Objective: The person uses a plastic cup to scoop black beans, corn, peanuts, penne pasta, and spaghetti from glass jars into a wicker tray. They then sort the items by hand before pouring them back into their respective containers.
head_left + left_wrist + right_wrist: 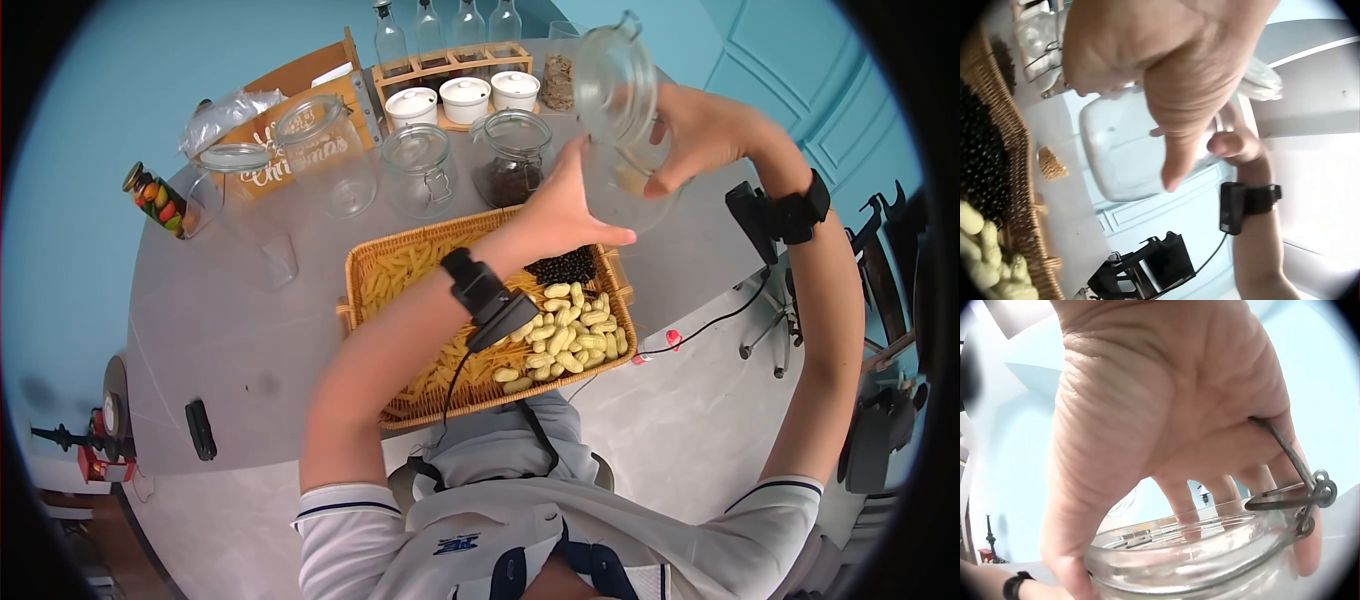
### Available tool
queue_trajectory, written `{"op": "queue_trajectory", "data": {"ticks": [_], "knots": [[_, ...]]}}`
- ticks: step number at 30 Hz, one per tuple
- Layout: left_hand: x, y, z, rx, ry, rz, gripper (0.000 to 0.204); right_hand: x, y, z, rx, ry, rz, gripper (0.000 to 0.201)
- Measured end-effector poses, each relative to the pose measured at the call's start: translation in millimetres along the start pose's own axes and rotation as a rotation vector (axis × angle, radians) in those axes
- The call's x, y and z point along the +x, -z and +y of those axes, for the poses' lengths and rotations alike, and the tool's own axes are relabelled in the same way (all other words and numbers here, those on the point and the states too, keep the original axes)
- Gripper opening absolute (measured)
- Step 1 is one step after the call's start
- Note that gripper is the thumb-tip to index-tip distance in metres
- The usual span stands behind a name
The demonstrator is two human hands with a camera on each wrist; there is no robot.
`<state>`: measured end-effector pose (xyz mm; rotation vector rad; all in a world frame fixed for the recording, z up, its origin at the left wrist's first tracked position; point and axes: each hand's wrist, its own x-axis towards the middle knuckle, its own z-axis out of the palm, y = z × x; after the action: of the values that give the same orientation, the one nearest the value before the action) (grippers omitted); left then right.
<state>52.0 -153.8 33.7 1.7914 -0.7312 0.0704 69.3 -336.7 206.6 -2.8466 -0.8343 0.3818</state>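
Between my two hands is a clear glass jar (622, 195), raised over the back right of the table, its glass lid (615, 85) swung up. My right hand (705, 135) grips the jar's neck from above; the right wrist view shows the thumb and fingers around the rim, beside the wire clasp (1319, 497). At the jar's other side my left hand (560, 210) holds the glass, thumb (1179, 165) across its wall. Below lies a wicker basket (350, 285) with pasta (400, 270), peanuts (570, 335) and black beans (565, 267).
Several glass jars stand behind the basket, one with dark contents (512, 175). White lidded pots (465, 100) and a wooden bottle rack (450, 65) are at the back. Yellowish grains (1052, 164) lie beside the basket. A jar of colourful contents (158, 200) leans at left.
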Motion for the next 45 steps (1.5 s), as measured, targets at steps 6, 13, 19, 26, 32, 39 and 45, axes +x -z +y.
{"op": "queue_trajectory", "data": {"ticks": [6, 13, 19, 26, 32, 39, 45], "knots": [[-86, 109, 41, 0.138, 0.214, 0.018, 0.061, 19, 7, 53, -0.057, -0.110, 0.187, 0.098], [-195, 187, 12, 0.530, 0.498, 0.384, 0.036, 86, -30, 87, 0.067, -0.111, 0.269, 0.090], [-219, 181, -26, 0.488, 0.555, 0.393, 0.042, 118, -51, 65, 0.344, -0.449, 0.177, 0.074], [-230, 181, -40, 0.278, 0.608, 0.321, 0.045, 147, -74, 78, 0.140, -0.355, 0.169, 0.084], [-235, 177, -46, 0.125, 0.650, 0.327, 0.048, 159, -83, 90, 0.157, -0.407, 0.192, 0.087], [-231, 175, -42, -0.024, 0.733, 0.334, 0.049, 163, -77, 95, 0.133, -0.526, 0.101, 0.088], [-233, 175, -43, -0.042, 0.698, 0.330, 0.049, 163, -71, 88, 0.114, -0.530, 0.023, 0.087]]}}
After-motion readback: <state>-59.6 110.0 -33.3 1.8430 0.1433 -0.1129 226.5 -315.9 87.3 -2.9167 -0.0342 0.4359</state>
